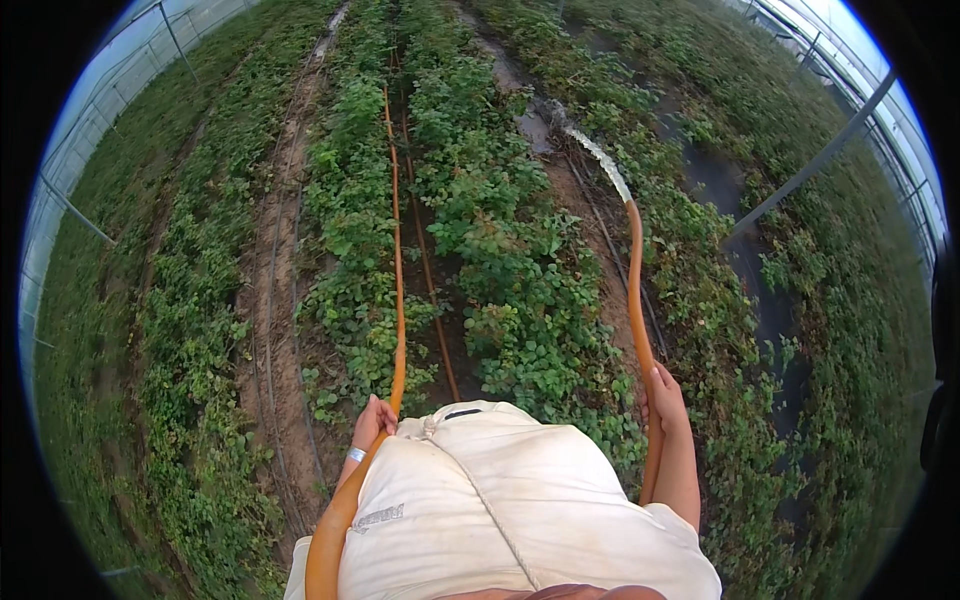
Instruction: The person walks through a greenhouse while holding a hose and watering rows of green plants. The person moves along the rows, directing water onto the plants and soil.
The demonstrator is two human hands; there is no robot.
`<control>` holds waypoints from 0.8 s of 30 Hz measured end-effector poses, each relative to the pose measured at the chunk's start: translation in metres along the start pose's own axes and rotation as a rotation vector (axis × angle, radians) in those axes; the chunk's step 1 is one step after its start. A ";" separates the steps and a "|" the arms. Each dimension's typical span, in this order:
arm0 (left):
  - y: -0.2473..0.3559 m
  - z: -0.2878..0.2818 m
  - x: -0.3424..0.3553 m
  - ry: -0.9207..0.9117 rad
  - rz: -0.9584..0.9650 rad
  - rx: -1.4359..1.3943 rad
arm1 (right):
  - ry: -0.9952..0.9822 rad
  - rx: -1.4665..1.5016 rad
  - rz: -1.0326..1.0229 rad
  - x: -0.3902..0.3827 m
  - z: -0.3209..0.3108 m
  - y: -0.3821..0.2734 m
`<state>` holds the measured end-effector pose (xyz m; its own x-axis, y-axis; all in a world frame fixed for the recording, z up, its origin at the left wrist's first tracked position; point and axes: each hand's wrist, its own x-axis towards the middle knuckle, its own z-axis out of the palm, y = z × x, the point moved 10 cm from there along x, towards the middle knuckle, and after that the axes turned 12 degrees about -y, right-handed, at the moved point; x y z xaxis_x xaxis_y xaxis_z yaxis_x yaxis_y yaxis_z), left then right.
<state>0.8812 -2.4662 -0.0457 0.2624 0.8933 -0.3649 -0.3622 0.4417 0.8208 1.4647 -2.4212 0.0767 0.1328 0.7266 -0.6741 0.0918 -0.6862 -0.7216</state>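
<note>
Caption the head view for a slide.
Both hands, left hand and right hand, hold an orange hose spraying water over green plant rows.

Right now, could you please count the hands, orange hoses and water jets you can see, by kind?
Hands: 2, left hand and right hand
Orange hose: 1, looping through both hands
Water jet: 1
Total: 4

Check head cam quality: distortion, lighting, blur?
Head view: strong fisheye with black corners; the greenhouse post and plant rows bow toward the rim. Light soft, no hard shadows or glare. Right hand, left hand and orange hose sharp; rim slightly softer.
</note>
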 end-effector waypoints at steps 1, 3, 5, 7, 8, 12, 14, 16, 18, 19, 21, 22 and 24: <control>0.001 0.001 0.001 -0.004 0.003 0.006 | 0.005 -0.005 0.011 -0.002 0.000 0.002; 0.005 0.005 0.003 -0.010 0.009 0.018 | 0.013 -0.014 0.034 -0.006 0.000 0.004; 0.005 0.005 0.005 -0.017 0.004 0.013 | 0.012 -0.018 0.031 -0.005 0.000 0.005; 0.003 0.003 0.007 -0.027 0.005 0.013 | 0.012 -0.023 0.031 -0.006 0.002 0.005; 0.003 0.003 0.007 -0.033 0.009 0.013 | 0.012 -0.029 0.033 -0.008 0.004 0.002; 0.009 0.008 0.007 0.006 0.014 0.027 | 0.016 -0.067 0.017 -0.015 0.015 -0.019; 0.004 0.002 0.008 -0.021 0.026 0.007 | 0.007 -0.060 -0.003 -0.012 0.016 -0.026; 0.000 -0.003 0.007 -0.034 0.034 -0.008 | 0.000 -0.057 -0.029 -0.011 0.017 -0.035; 0.002 -0.001 0.006 -0.038 0.038 -0.018 | -0.001 -0.058 -0.060 -0.011 0.020 -0.047; 0.002 -0.001 0.006 -0.041 0.040 -0.022 | -0.004 -0.051 -0.072 -0.012 0.021 -0.052; 0.002 -0.002 0.006 -0.045 0.048 -0.028 | -0.014 -0.036 -0.099 -0.016 0.026 -0.064; 0.002 -0.001 0.006 -0.045 0.050 -0.036 | -0.017 -0.041 -0.113 -0.017 0.027 -0.069; 0.002 0.000 0.007 -0.048 0.053 -0.050 | -0.020 -0.049 -0.142 -0.020 0.028 -0.076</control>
<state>0.8818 -2.4593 -0.0465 0.2839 0.9110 -0.2991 -0.4209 0.3986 0.8148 1.4273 -2.3821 0.1406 0.0958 0.8167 -0.5691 0.1567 -0.5770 -0.8016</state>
